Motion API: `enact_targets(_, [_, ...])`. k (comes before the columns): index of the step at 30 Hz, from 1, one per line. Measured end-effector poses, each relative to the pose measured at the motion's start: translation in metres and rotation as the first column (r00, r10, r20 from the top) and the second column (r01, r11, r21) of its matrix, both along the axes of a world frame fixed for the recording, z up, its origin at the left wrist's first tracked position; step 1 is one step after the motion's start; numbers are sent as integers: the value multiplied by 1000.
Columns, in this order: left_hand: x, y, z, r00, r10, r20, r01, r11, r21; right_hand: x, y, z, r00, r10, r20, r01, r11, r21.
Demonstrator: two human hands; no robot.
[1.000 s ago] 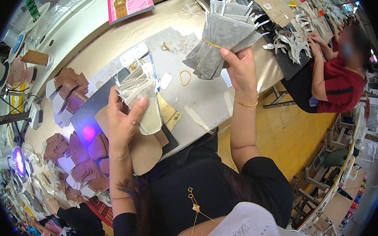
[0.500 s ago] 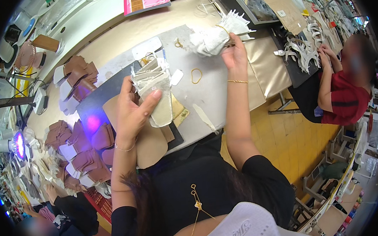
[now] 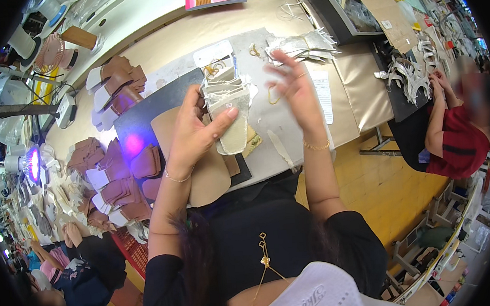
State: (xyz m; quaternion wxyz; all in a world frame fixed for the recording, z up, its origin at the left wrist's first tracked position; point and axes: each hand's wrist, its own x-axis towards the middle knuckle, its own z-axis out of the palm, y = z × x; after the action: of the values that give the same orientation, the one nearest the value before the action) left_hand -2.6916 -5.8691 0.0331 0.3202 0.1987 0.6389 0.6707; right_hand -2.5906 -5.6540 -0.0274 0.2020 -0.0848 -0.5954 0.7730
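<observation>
Left hand [image 3: 195, 135]: closed round a fanned stack of pale grey, tongue-shaped cut pieces [image 3: 229, 111], thumb pressed on the front piece, held above the grey counter [image 3: 290, 144]. Judgement: keep thumb pressure even so the stack stays squared. Right hand [image 3: 297, 92]: open, fingers spread, empty, just right of the stack. Beyond it lies a bundle of silvery cut pieces [image 3: 303, 45]. Brown pieces [image 3: 116, 85] lie left of the stack.

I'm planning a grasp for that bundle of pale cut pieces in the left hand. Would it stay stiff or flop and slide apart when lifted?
The bundle of pale cut pieces probably holds its shape: it stands upright above the left hand without drooping. It looks light, since thumb and fingers alone pinch it. The fanned top edges suggest thin layers that may slide apart if gripped loosely.
</observation>
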Motion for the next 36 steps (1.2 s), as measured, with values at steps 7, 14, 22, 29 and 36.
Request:
enact_targets(7, [4, -2, -2, 925, -194, -326, 109, 959, -260, 14, -37, 34, 910, 408, 68, -399, 909, -116])
enact_targets(14, [13, 33, 27, 779, -508, -368, 278, 805, -524, 43, -22, 10, 937, 343, 72, -304, 898, -318])
enact_targets(22, [17, 144, 4, 657, -725, -206, 590, 665, -459, 88, 33, -17, 988, -140, 61, 153, 906, -394])
enact_targets(29, [35, 226, -47, 531, -763, -368, 615, 646, -452, 116, 86, -46, 901, -429, 63, 434, 889, -145])
enact_targets(36, [45, 257, -97, 228, -865, -446, 334, 500, -799, 147, 107, -62, 604, -784, 141, 527, 525, 668])
